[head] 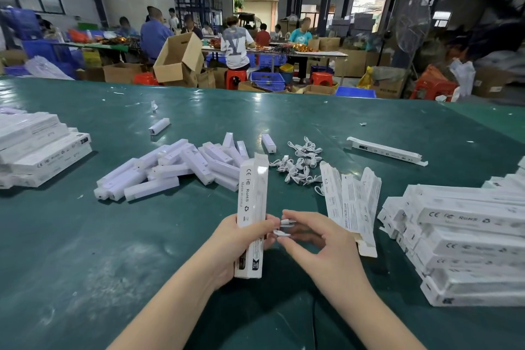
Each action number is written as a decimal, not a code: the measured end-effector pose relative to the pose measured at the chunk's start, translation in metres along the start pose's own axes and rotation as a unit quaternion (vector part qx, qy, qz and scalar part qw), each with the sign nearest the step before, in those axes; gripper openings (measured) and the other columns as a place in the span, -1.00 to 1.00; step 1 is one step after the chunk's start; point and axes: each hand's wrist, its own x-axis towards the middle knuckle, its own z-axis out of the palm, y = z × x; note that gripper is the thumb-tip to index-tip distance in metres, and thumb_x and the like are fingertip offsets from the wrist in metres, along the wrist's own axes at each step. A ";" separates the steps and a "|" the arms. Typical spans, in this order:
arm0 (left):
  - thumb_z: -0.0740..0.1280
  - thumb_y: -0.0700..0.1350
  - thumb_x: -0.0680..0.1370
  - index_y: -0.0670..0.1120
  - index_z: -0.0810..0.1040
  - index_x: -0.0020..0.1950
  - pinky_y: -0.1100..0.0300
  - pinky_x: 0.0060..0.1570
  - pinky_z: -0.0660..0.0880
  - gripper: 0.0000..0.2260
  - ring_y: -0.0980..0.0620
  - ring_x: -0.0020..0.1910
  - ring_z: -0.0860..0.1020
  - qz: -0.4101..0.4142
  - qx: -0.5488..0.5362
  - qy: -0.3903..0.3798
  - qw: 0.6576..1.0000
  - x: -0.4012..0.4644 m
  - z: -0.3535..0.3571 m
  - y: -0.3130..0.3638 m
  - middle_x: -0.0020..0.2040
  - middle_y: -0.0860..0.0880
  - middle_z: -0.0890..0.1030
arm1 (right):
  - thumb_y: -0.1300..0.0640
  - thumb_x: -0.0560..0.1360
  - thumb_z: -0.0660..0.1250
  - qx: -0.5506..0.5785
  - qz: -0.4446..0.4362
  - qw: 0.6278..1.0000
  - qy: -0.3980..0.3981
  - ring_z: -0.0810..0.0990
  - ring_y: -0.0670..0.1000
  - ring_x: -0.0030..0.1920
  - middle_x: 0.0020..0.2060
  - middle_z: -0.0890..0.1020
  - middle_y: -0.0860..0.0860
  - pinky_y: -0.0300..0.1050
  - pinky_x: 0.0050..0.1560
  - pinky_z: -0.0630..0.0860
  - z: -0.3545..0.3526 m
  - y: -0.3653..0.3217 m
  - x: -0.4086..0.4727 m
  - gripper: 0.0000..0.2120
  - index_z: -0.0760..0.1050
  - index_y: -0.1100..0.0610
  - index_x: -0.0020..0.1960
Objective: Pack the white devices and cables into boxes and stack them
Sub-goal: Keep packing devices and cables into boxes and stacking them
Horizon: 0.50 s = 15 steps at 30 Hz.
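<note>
Devices (170, 167) heaped, cables (301, 162) beside, stacks (466, 239) right

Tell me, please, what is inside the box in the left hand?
Its contents are hidden: the box walls cover the inside. The right hand pinches a white cable beside the box, outside it.
</note>
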 end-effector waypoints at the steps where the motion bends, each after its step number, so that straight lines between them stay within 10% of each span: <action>1: 0.42 -0.19 0.50 -0.10 0.70 -0.17 0.36 -0.23 0.53 -0.92 0.15 -0.25 0.63 -0.005 -0.005 -0.002 1.000 0.000 0.000 0.000 -0.21 -0.03 0.68 | 0.33 0.39 0.51 0.007 0.005 1.000 0.003 0.68 -0.15 -0.06 -0.07 0.68 -0.21 -0.38 -0.02 0.55 -0.001 -0.001 0.000 -0.62 0.65 -0.08 0.05; 10: 0.44 -0.09 0.50 -0.08 0.60 -0.18 0.26 -0.38 0.50 -0.90 0.12 -0.40 0.55 0.067 0.115 0.103 0.986 0.003 -0.002 -0.002 -0.30 -0.01 0.66 | 0.25 0.32 0.58 0.105 0.041 0.989 0.094 0.71 -0.12 -0.18 -0.23 0.73 -0.08 -0.42 -0.14 0.54 -0.005 -0.006 0.004 -0.79 0.71 -0.04 -0.16; 15: 0.33 0.18 0.42 0.03 0.38 -0.28 0.20 -0.38 0.35 -0.73 0.10 -0.35 0.42 0.191 0.517 0.199 0.811 0.000 -0.019 -0.005 -0.36 0.09 0.47 | 0.17 0.34 0.56 0.146 0.029 0.966 0.211 0.70 -0.11 -0.15 -0.20 0.74 -0.05 -0.42 -0.11 0.54 -0.028 -0.010 0.013 -0.82 0.68 0.03 -0.07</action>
